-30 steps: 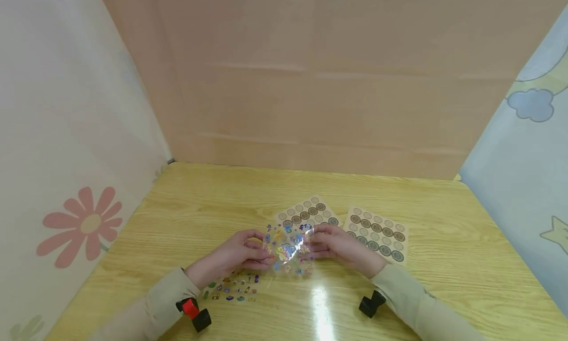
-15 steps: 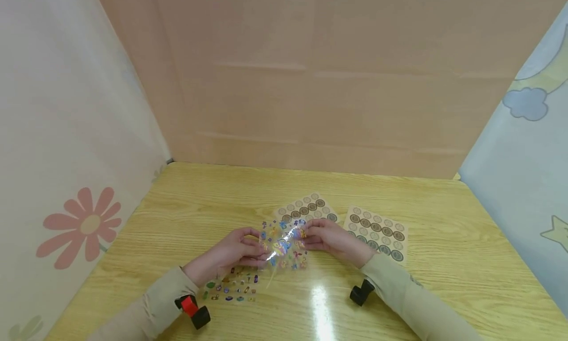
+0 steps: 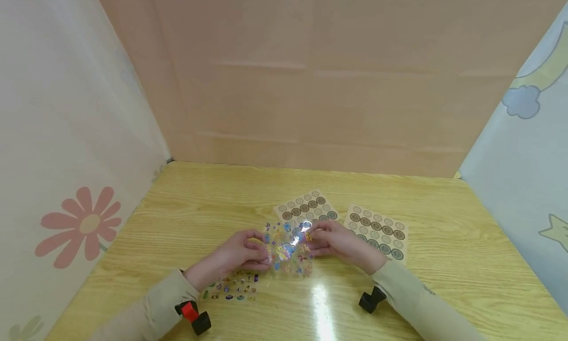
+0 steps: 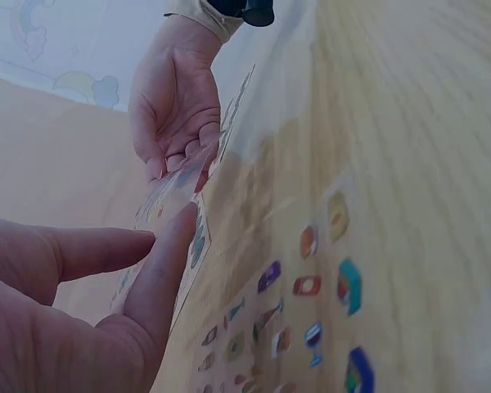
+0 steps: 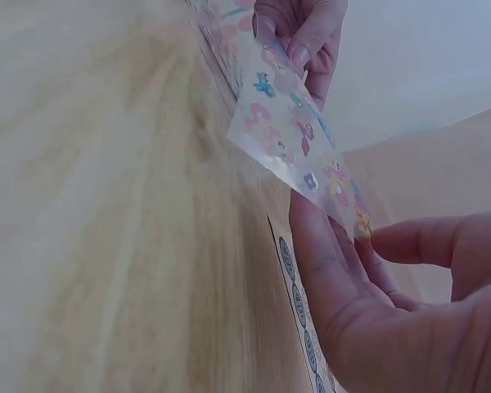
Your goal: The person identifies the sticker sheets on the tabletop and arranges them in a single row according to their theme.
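A clear sticker sheet (image 3: 287, 255) with small colourful figures is held above the table between both hands. My left hand (image 3: 241, 252) pinches its left edge, and my right hand (image 3: 339, 242) pinches the right edge. Seen in the right wrist view, the sticker sheet (image 5: 290, 135) slants between the two hands, its edge between the right thumb and fingers. A second clear sheet of tiny stickers (image 3: 235, 289) lies on the table under my left wrist; its pictures show larger in the left wrist view.
Two beige sheets with rows of round stamp-like stickers lie behind the hands: the left beige sheet (image 3: 301, 208), partly covered by the held sheet, and the right beige sheet (image 3: 379, 227). A wooden table (image 3: 443, 282) bears everything, with a tan backdrop (image 3: 310, 85) behind.
Both hands have shifted slightly left and then back right with the sticker sheet between them. The glare on the sheet has moved.
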